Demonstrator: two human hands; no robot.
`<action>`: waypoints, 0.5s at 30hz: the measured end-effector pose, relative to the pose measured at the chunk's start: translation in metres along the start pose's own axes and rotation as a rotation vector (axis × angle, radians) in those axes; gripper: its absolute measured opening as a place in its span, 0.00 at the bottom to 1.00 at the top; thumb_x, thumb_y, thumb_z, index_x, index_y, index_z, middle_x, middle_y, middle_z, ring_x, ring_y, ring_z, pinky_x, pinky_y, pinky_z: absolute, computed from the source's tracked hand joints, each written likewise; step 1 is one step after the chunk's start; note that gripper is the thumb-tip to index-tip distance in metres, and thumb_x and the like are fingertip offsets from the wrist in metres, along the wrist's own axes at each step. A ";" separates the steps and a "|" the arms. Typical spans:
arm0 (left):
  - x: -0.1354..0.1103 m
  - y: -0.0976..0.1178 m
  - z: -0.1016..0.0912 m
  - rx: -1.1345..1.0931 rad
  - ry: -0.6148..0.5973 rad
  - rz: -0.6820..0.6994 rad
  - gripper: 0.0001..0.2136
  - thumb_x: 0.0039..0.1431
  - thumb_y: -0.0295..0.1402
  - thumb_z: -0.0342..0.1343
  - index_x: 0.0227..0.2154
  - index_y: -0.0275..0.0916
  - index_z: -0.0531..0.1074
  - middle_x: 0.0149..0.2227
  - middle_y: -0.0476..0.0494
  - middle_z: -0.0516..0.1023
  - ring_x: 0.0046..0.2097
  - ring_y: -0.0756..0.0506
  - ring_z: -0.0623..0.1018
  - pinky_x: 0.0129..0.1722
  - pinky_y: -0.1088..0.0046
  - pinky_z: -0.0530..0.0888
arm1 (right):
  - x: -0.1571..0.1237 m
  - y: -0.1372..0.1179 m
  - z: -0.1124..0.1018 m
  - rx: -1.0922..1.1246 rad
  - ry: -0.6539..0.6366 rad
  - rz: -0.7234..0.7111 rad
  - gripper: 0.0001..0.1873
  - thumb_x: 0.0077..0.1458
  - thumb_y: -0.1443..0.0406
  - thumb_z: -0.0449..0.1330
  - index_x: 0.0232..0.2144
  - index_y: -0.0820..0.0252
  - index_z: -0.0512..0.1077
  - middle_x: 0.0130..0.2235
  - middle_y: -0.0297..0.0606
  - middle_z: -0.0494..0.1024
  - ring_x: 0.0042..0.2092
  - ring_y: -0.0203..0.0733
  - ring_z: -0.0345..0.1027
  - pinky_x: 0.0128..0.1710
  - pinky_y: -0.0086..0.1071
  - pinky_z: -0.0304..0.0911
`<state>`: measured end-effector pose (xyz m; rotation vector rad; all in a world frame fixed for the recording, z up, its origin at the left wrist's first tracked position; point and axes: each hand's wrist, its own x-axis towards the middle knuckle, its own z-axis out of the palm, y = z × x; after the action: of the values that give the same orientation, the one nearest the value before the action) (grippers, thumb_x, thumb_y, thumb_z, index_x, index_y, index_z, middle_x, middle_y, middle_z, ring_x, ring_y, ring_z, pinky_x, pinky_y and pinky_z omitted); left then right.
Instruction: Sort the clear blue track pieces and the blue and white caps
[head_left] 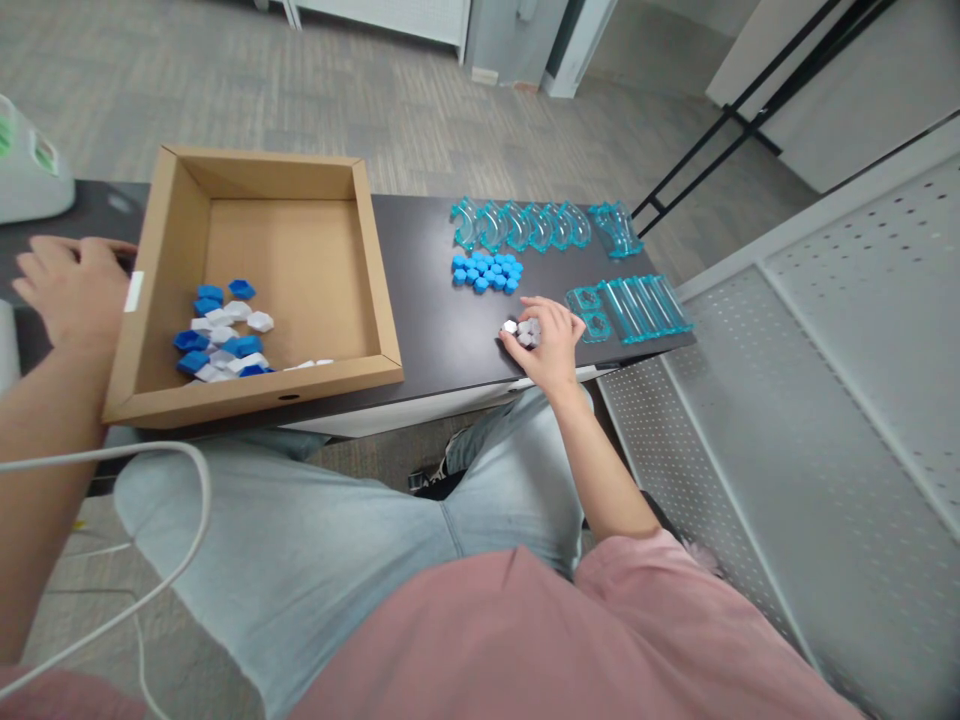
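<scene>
My right hand rests on the dark table near its front edge, fingers curled over a small cluster of white hexagonal pieces. My left hand lies flat on the table, fingers stretched out, just left of an open cardboard box. Inside the box sits a heap of blue and white hexagonal pieces at its front left. A group of blue hexagonal pieces lies on the table beyond my right hand.
Clear teal curved track pieces line the table's far edge, with straight teal tubes and flat teal pieces to the right of my hand. A white perforated panel stands at the right. A white cable crosses my lap.
</scene>
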<state>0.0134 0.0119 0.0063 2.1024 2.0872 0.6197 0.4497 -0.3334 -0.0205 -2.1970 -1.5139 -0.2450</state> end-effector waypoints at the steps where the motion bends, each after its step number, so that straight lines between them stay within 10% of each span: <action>1: -0.003 0.004 -0.004 -0.019 0.001 -0.028 0.36 0.72 0.33 0.34 0.69 0.10 0.71 0.76 0.05 0.63 0.80 0.15 0.61 0.77 0.24 0.57 | 0.000 -0.001 0.000 -0.014 0.008 0.010 0.17 0.71 0.52 0.66 0.56 0.50 0.81 0.69 0.49 0.82 0.72 0.64 0.70 0.70 0.57 0.54; 15: -0.003 0.009 -0.006 0.017 -0.041 -0.115 0.35 0.70 0.32 0.38 0.73 0.17 0.72 0.79 0.11 0.61 0.81 0.20 0.61 0.79 0.30 0.57 | 0.004 0.000 0.003 0.000 -0.098 0.087 0.22 0.73 0.47 0.65 0.61 0.48 0.82 0.65 0.50 0.80 0.68 0.63 0.71 0.70 0.57 0.61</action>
<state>0.0199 0.0078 0.0141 1.9693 2.1802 0.5415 0.4508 -0.3284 -0.0215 -2.2983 -1.4642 -0.1114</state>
